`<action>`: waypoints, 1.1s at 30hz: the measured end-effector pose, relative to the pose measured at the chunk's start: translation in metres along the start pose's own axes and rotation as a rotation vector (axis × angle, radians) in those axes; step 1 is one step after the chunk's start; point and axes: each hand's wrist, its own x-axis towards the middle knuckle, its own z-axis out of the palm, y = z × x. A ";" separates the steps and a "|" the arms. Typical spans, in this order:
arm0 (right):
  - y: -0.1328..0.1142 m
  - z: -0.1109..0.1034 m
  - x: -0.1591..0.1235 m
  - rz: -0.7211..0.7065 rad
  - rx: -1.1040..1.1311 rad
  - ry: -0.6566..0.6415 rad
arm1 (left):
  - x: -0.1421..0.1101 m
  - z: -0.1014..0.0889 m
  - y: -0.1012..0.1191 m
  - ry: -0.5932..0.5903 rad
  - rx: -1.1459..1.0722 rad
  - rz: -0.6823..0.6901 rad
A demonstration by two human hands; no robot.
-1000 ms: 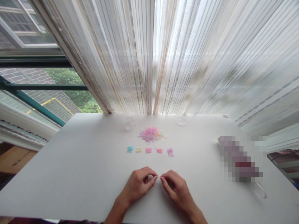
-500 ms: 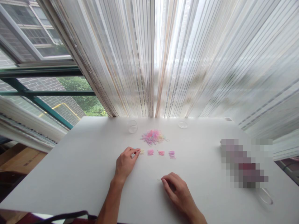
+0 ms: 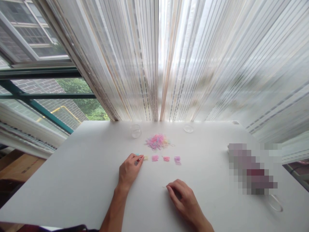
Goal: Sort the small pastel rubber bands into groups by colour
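My left hand point(image 3: 130, 170) is pinched, thumb and fingertip meeting at the left edge of a small pale yellow pile point(image 3: 146, 158) of thin pieces. Whether anything is between those fingertips is too small to tell. A bit of light blue point(image 3: 137, 154) shows just behind the fingers. Lower on the table, my right hand point(image 3: 181, 195) rests with thumb and forefinger closed on a thin pale band point(image 3: 163, 187), whose end sticks out to the left. Right of the yellow pile lie a pink pile point(image 3: 155, 158), a coral pile point(image 3: 166, 159) and a purple pile point(image 3: 177, 160).
A larger heap of mixed pastel bands point(image 3: 158, 141) lies behind the row. Farther back stand a clear round container point(image 3: 135, 131) and a clear lid point(image 3: 188, 129). A blurred-out object with a loop strap point(image 3: 275, 203) lies at right on the white table point(image 3: 79, 180).
The left fingertips have shifted very slightly left at the yellow pile, closing more tightly together. My right hand stays almost where it was. The view has tilted a little.
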 end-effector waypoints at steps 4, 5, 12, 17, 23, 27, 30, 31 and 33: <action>0.001 0.000 0.000 0.006 0.004 -0.002 | 0.000 0.000 -0.001 -0.001 0.005 0.010; 0.001 0.000 0.000 0.008 0.003 -0.002 | -0.001 0.000 -0.001 -0.003 0.003 0.012; -0.002 -0.001 -0.001 0.015 0.016 -0.007 | -0.002 -0.001 -0.002 0.003 -0.004 0.023; -0.002 -0.002 0.000 0.012 0.056 0.100 | -0.015 -0.010 0.010 -0.010 -0.111 0.147; 0.002 -0.001 0.001 0.015 0.003 0.255 | -0.052 -0.004 0.037 -0.315 -0.182 0.462; 0.003 0.000 0.001 0.014 -0.023 0.242 | -0.064 0.012 0.040 -0.292 -0.174 0.511; 0.004 0.002 0.000 0.012 -0.044 0.216 | -0.064 0.018 0.038 -0.272 -0.180 0.559; 0.004 0.003 0.000 0.007 -0.054 0.205 | -0.063 0.019 0.037 -0.265 -0.183 0.574; 0.005 0.004 0.000 -0.020 -0.082 0.178 | -0.063 0.020 0.036 -0.247 -0.191 0.597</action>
